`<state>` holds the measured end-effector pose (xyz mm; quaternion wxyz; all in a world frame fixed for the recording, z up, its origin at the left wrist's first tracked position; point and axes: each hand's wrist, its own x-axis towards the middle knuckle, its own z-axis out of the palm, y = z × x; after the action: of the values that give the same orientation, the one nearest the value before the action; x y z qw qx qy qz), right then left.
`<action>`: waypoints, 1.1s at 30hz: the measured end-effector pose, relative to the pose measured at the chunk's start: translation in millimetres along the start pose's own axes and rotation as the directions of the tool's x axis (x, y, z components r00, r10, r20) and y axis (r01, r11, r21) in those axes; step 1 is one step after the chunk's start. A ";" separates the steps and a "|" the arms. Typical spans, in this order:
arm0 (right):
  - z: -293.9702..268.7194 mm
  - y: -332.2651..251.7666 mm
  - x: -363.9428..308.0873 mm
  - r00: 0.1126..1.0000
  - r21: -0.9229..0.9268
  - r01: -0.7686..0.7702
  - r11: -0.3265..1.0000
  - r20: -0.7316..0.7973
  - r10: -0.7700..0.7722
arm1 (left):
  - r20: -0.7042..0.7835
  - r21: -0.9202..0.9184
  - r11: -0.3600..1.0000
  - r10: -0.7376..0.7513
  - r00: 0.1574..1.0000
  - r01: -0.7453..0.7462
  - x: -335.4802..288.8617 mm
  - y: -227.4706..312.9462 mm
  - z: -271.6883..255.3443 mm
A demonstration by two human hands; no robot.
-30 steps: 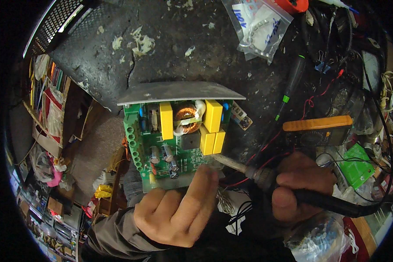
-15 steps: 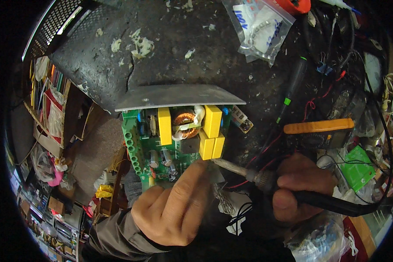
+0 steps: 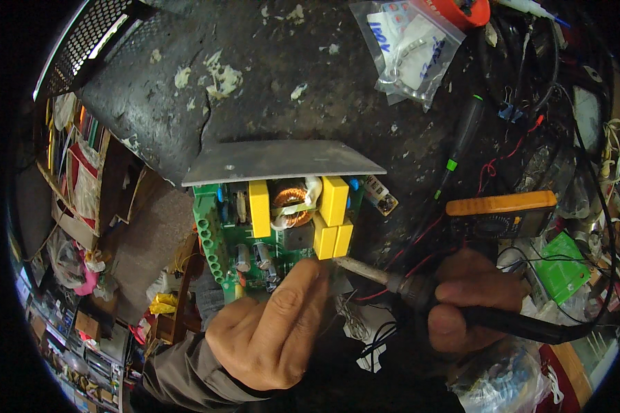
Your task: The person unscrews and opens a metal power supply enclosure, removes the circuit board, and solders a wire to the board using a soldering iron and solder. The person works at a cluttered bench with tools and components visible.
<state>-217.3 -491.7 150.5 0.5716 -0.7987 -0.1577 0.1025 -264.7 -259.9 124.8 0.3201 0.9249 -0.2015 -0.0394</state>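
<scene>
A green circuit board (image 3: 293,260) sits in front of me with a grey metal plate (image 3: 282,162) along its far edge. It carries yellow block capacitors (image 3: 333,201), a copper-wound toroid coil (image 3: 293,206), small cylindrical capacitors and a green terminal strip (image 3: 207,237) on its left side. My left hand (image 3: 272,334) is closed at the board's near edge, fingers together; its thumb and fingertips' undersides are hidden. My right hand (image 3: 479,299) grips a soldering iron (image 3: 410,288) by its dark handle. The iron's tip points left, by the near corner of the yellow capacitors.
A multimeter (image 3: 501,213) with an orange edge lies beyond my right hand, near a black-and-green screwdriver (image 3: 463,138). Clear plastic bags (image 3: 410,55), a green plastic piece (image 3: 563,267) and tangled cables crowd the right side. Shelves (image 3: 83,172) with boxes stand below left.
The board with its metal plate has shifted slightly toward me and tilted, showing more of the plate's face. Both hands and the iron keep nearly the same places.
</scene>
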 end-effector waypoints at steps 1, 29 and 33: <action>-0.2 -0.3 -0.1 1.000 0.000 -0.004 1.000 0.003 0.004 | -0.023 -0.005 1.000 0.008 1.000 -0.008 0.2 -0.1 0.4; -8.8 -6.8 2.7 0.992 -0.051 0.007 0.999 0.125 -0.001 | -0.005 0.023 1.000 0.015 1.000 -0.015 -2.3 1.9 0.9; -11.3 -12.4 3.7 0.990 -0.059 -0.082 0.995 0.113 0.088 | 0.004 0.065 0.998 0.028 1.000 -0.028 -2.1 1.3 2.2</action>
<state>-211.7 -496.5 166.0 0.5347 -0.8127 -0.1590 0.1682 -267.5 -261.2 123.8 0.2901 0.9318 -0.2162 -0.0300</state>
